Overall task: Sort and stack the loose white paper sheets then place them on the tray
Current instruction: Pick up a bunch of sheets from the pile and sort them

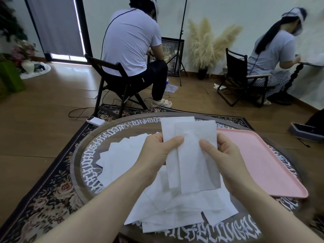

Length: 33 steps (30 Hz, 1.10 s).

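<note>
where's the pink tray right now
In the head view the pink tray lies on the right side of the round table, just beyond the right hand, with nothing on its visible surface.

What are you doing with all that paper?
A person is sorting white paper sheets at a round table. Both hands hold a few sheets up together, the left hand on one side and the right hand on the other. More loose sheets lie scattered on the table. The pink tray beside them has no paper on it.
</note>
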Tool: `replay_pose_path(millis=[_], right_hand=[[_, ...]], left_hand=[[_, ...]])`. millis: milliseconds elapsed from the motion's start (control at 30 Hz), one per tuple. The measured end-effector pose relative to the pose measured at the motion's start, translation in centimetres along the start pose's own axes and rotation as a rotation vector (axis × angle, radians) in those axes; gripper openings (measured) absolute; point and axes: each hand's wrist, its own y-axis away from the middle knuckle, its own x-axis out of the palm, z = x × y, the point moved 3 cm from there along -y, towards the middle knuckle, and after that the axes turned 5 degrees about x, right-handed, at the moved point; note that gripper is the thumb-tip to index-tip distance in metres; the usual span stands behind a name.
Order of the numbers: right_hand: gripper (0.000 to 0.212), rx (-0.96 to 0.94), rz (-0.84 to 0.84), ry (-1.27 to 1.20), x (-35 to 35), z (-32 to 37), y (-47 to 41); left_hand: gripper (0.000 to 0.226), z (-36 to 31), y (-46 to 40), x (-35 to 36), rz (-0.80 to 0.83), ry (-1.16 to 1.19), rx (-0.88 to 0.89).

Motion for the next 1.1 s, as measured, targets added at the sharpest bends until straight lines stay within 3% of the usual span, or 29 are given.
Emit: replay_pose_path(millis=[100, 200, 400, 500, 567, 633, 733, 833, 1000, 1100], right_hand=[[0.044, -0.016, -0.044, 0.044, -0.3, 0.5, -0.2], [0.059, 0.063, 0.046, -0.004, -0.4, 0.5, -0.3], [0.018, -0.098, -0.035, 0.015, -0.6, 0.7, 0.0], [0.022, -0.056, 0.031, 0.02, -0.1, 0.5, 0.3], [0.018, -0.012, 0.059, 0.013, 0.0, 0.2, 0.3], [0.009, -0.025, -0.004, 0.037, -0.2, 0.4, 0.3], [0.012, -0.039, -0.15, 0.063, -1.1, 0.6, -0.1], [0.013, -0.035, -0.25, -0.013, -2.1, 1.2, -0.4], [0.032, 0.017, 0.004, -0.098, -1.0, 1.7, -0.1], [0.025, 0.035, 0.08, -0.016, -0.3, 1.0, 0.1]], left_hand=[[0.007, 0.0, -0.1, 0.0, 0.021, 0.029, 0.01], [0.007, 0.0, -0.1, 0.0, 0.025, 0.039, 0.024], [0.004, 0.2, -0.4, -0.4, -0.104, 0.033, 0.065], [0.008, 0.3, -0.4, -0.3, -0.107, 0.056, 0.071], [0.022, 0.2, -0.4, -0.1, -0.105, 0.06, 0.058], [0.034, 0.2, -0.4, -0.1, -0.106, 0.079, 0.023], [0.037, 0.1, -0.6, 0.0, -0.06, 0.171, -0.005], [0.038, -0.1, -0.7, 0.0, 0.003, 0.113, 0.013], [0.034, 0.3, -0.4, 0.2, 0.055, -0.014, 0.056], [0.032, 0.5, -0.5, 0.4, 0.074, -0.012, 0.057]])
